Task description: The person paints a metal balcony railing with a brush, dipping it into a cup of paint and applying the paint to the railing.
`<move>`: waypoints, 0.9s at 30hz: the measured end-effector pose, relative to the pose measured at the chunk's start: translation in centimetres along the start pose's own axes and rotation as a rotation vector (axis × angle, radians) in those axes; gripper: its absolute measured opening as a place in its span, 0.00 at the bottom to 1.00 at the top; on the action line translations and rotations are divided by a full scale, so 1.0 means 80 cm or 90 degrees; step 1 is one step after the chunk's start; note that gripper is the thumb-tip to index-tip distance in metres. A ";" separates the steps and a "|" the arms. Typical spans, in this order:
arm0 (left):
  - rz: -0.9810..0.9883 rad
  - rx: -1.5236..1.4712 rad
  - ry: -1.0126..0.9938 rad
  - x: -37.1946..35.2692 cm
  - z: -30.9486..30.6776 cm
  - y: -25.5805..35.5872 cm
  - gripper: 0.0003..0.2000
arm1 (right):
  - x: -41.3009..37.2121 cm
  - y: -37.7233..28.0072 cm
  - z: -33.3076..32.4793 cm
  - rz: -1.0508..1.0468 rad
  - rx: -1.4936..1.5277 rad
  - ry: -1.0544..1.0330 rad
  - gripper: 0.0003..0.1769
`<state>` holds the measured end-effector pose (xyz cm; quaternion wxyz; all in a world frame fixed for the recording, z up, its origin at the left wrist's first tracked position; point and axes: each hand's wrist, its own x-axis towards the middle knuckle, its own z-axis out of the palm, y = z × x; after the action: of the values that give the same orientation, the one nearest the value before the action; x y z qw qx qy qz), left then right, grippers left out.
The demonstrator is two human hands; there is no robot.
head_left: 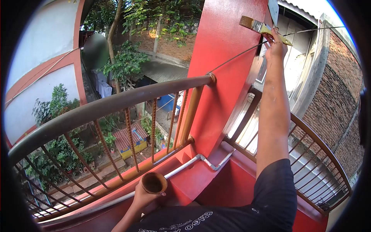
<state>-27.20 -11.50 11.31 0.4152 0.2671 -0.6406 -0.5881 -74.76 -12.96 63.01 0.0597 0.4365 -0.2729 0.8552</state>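
Shirt (228, 216), cut off below | left hand (143, 197) gripping cup (154, 177), contents unclear | right hand (276, 49) gripping paintbrush (263, 28), handle part-hidden

Wears dark short-sleeved T-shirt (234, 219); shows white outlined lettering (199, 221) across front, plus pale specks (255, 210) near right sleeve (276, 185).

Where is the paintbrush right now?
The paintbrush is at the upper right of the head view, in the raised right hand, its bristles overlapping the red pillar in the picture.
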 end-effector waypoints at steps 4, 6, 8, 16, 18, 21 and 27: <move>0.024 -0.036 -0.087 0.035 0.011 0.043 0.45 | -0.044 -0.042 0.029 0.004 0.129 -0.106 0.14; 0.075 -0.039 -0.141 0.067 0.016 0.077 0.46 | -0.061 -0.073 0.049 -0.015 0.168 -0.194 0.09; 0.103 -0.025 -0.194 0.099 0.025 0.125 0.46 | -0.029 -0.089 0.048 0.003 0.243 -0.306 0.09; 0.238 -0.007 -0.295 0.250 0.100 0.283 0.41 | -0.114 -0.188 0.099 -0.061 0.274 -0.471 0.07; 0.236 -0.050 -0.325 0.282 0.117 0.314 0.37 | -0.140 -0.199 0.102 -0.161 0.201 -0.469 0.08; 0.215 -0.058 -0.294 0.328 0.126 0.338 0.37 | -0.146 -0.200 0.097 -0.168 0.176 -0.472 0.09; 0.214 -0.055 -0.172 0.368 0.106 0.337 0.66 | -0.095 -0.190 0.064 0.018 0.179 -0.374 0.10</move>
<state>-45.51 -27.02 44.34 0.4286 0.0572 -0.7004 -0.5679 -61.28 -1.72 65.77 -0.0946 0.6646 -0.1640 0.7229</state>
